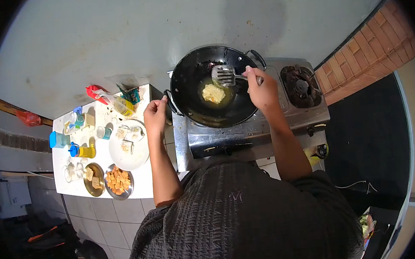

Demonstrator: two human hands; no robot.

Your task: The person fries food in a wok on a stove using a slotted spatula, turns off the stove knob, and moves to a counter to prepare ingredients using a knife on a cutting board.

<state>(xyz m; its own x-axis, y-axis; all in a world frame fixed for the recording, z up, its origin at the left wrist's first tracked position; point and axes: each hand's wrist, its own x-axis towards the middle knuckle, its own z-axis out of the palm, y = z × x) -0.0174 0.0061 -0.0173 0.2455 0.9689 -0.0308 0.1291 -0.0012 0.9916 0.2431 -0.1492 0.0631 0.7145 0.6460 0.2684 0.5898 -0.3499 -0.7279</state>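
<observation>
The work is judged to be under way. One pale yellow piece of food lies in shallow oil in the wok, near side of its middle; its light colour with a little browning suggests part-cooked, and it is not yet out of the oil. On the white table to the left, a metal bowl holds orange-brown chunks; whether these are finished work, I cannot tell.

The right hand is closed around the handle of the slotted spatula. The spatula's blade sits just beyond the piece, on its far right side; contact cannot be confirmed. The piece is therefore left of the right grip and slightly nearer. The left hand appears clamped on the wok's left handle, left of the piece and apart from it.
</observation>
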